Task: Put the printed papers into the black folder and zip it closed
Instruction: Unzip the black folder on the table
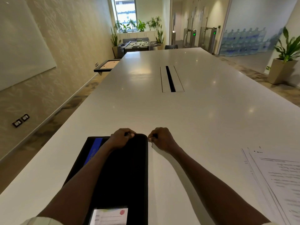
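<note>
The left hand (121,138) grips the black folder's (125,168) far edge; the right hand (159,138) pinches something tiny at its corner — too small to identify. The printed papers (279,179) run off frame — text and the blue stripe's (93,151) lettering unreadable.

The black folder (126,172) lies flat and closed on the near left part of the table, a blue stripe running along its left side and a clear pocket with a printed card at its near end. The printed papers (279,181) lie loosely fanned in a stack at the near right, well apart from the folder.
</note>
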Action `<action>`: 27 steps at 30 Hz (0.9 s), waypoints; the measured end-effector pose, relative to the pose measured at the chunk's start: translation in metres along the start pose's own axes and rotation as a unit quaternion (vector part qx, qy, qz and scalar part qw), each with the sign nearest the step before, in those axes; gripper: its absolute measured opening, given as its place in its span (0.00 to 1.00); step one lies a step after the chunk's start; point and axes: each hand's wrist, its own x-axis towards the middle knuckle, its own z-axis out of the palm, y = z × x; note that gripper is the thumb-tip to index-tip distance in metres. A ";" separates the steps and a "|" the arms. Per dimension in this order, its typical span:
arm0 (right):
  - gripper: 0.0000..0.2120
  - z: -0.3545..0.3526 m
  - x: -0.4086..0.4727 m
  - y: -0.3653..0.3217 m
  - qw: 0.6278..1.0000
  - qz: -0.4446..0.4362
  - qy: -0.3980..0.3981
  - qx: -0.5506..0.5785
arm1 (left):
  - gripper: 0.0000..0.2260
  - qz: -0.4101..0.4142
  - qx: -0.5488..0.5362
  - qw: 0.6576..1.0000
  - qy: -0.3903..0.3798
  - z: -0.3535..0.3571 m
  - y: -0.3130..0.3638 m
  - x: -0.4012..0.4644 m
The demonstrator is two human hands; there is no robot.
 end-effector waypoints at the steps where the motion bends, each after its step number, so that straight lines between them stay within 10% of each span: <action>1: 0.04 -0.001 -0.003 0.001 1.000 -0.002 0.004 0.002 | 0.10 0.004 -0.005 1.000 0.000 0.000 0.000 0.000; 21: 0.08 0.004 -0.104 -0.016 0.998 -0.064 0.002 -0.004 | 0.10 0.005 0.003 1.000 0.022 0.007 0.002 -0.005; 27: 0.09 0.010 -0.121 -0.026 0.998 -0.034 0.044 -0.024 | 0.16 -0.069 0.070 0.986 0.134 0.021 0.023 -0.024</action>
